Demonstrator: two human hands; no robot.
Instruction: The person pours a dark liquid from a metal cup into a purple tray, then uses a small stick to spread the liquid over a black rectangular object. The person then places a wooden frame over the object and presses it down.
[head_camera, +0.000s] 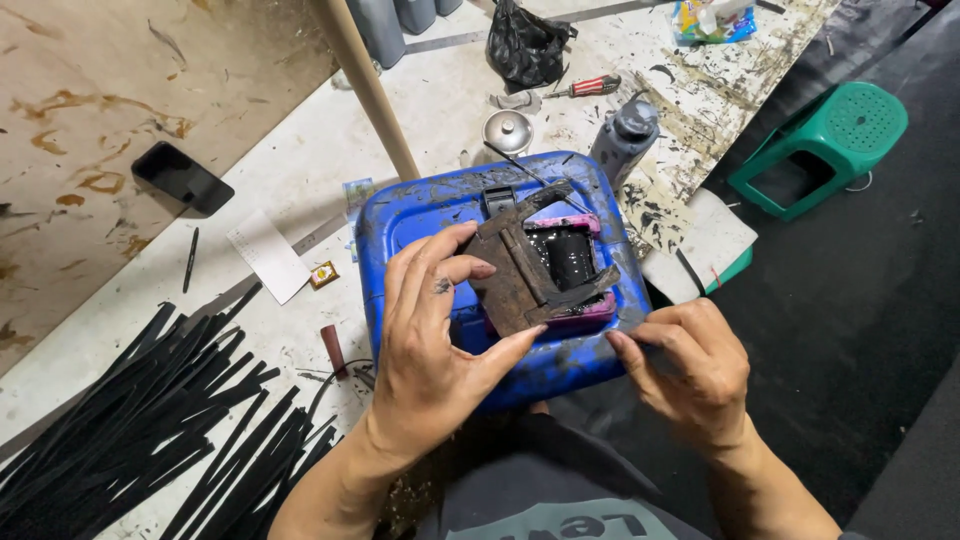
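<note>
Paint-spattered white boards form the work surface (330, 150), with dark floor to the right and a brown stained panel to the left. Nearest, the left hand (435, 345) grips a dark, dirty wooden frame (525, 270), thumb under its lower edge and fingers curled over its left side, holding it tilted above a blue plastic canister (400, 215) that lies flat between the two wrists. Just beyond those fingertips, a small pink-rimmed tray (590, 305) sits on the canister and holds glossy black liquid; the frame partly covers it. The right hand (690, 370) is at the canister's right front corner, fingers pinched together on something thin and dark that is too small to make out. Left of the left wrist a heap of black strips (150, 420) fills the board's near corner, leaving little free room there. Beyond the fingers stands a grey bottle (622, 140), with a round metal lid (508, 130), a red-handled screwdriver (590, 87) and a black bag (525, 45) farther back. A wooden pole (370, 85) slants up from behind the canister. Far right, past the board's edge, a green stool (830, 145) stands on open floor.
</note>
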